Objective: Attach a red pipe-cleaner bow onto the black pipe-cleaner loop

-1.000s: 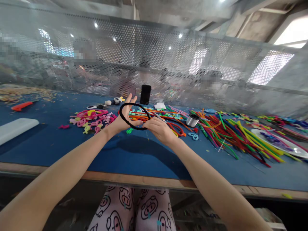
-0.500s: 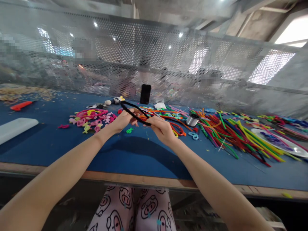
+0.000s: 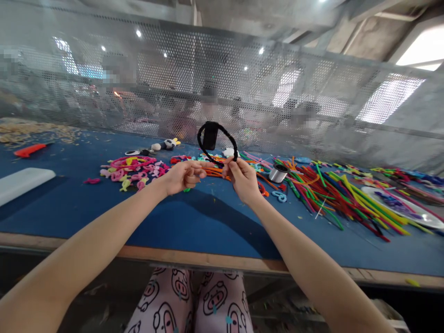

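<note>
Black fuzzy ring-shaped stem (image 3: 235, 148) pinched in the right hand (image 3: 244, 180)

From my head view, the right thumb and fingers press together on the ring's lower right side, holding it raised above the bench (image 3: 104, 208), which has a matte blue top and a wooden front edge. The left hand (image 3: 183, 176) is just beside the ring's underside, its index finger stretched towards it and the other fingers curled; I cannot tell whether that fingertip touches. The ring is a rounded, plush-looking loop, standing in my line of sight before a flat black rectangular phone (image 3: 209, 138). Left of the hands I see a heap of pink and yellow fuzzy twisted pieces (image 3: 133, 170); to their right, a shiny silver spool (image 3: 277, 175) and long, thin, multicoloured fuzzy stems (image 3: 319, 185).
</note>
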The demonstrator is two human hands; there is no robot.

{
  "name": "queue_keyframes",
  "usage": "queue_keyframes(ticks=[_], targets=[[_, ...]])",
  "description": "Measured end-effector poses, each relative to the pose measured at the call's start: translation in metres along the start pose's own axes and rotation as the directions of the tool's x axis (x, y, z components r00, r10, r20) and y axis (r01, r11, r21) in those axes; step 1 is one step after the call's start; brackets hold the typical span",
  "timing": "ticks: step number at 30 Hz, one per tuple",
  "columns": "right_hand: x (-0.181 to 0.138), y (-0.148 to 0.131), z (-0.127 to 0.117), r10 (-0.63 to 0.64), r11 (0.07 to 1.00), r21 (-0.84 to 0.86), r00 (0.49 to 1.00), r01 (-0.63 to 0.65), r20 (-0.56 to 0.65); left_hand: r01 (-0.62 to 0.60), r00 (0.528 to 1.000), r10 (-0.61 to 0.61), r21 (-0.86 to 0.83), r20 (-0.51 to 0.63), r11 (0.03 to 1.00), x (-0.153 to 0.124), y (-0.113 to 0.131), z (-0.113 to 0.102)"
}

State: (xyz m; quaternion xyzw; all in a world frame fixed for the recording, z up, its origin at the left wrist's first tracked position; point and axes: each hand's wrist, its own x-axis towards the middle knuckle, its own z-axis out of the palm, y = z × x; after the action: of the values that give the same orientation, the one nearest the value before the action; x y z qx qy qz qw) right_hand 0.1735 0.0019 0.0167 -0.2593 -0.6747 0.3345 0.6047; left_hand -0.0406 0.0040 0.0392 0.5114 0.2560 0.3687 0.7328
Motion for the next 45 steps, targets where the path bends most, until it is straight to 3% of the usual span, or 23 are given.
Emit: queue_keyframes(ticks=[9, 14, 18, 21, 23, 26, 30, 33, 37, 41, 45], targets=[[0.010, 0.009, -0.012, 0.021, 0.999, 0.036, 0.996, -0.018, -0.081, -0.069, 0.997, 0.070, 0.061, -0.017, 0.996, 0.000, 0.006, -0.004], [0.013, 0.010, -0.017, 0.029, 0.998, -0.053, 0.986, -0.038, -0.164, -0.043, 0.999, 0.043, 0.074, 0.002, 0.996, 0.001, 0.004, -0.003], [0.012, 0.006, -0.019, 0.126, 0.985, -0.081, 0.951, -0.154, -0.281, -0.064, 0.998, 0.066, 0.075, -0.015, 0.995, 0.001, 0.004, -0.001], [0.010, 0.004, -0.022, 0.246, 0.947, -0.112, 0.904, -0.302, -0.351, -0.098, 0.987, 0.119, 0.194, -0.104, 0.976, 0.001, 0.005, -0.001], [0.010, 0.003, -0.023, 0.313, 0.919, -0.120, 0.878, -0.377, -0.363, -0.118, 0.959, 0.197, 0.344, -0.204, 0.932, 0.002, 0.004, -0.002], [0.009, 0.002, -0.025, 0.423, 0.841, -0.205, 0.845, -0.500, -0.326, -0.135, 0.872, 0.373, 0.577, -0.317, 0.805, 0.003, 0.002, -0.005], [0.003, 0.007, -0.025, 0.541, 0.733, -0.359, 0.815, -0.578, -0.207, -0.112, 0.789, 0.525, 0.766, -0.319, 0.633, 0.003, -0.002, -0.010], [-0.001, 0.013, -0.025, 0.542, 0.681, -0.501, 0.828, -0.534, -0.145, -0.088, 0.818, 0.496, 0.788, -0.293, 0.609, 0.005, -0.005, -0.011], [-0.001, 0.016, -0.020, 0.429, 0.662, -0.641, 0.898, -0.390, -0.103, 0.007, 0.873, 0.361, 0.748, -0.328, 0.663, 0.007, -0.008, -0.006], [-0.003, 0.008, -0.005, 0.255, 0.751, -0.641, 0.965, -0.158, 0.061, 0.129, 0.921, 0.171, 0.689, -0.350, 0.713, 0.005, -0.005, 0.003], [-0.010, 0.007, 0.013, 0.191, 0.833, -0.551, 0.958, -0.044, 0.212, 0.184, 0.955, 0.025, 0.657, -0.295, 0.731, 0.003, -0.004, 0.008]])
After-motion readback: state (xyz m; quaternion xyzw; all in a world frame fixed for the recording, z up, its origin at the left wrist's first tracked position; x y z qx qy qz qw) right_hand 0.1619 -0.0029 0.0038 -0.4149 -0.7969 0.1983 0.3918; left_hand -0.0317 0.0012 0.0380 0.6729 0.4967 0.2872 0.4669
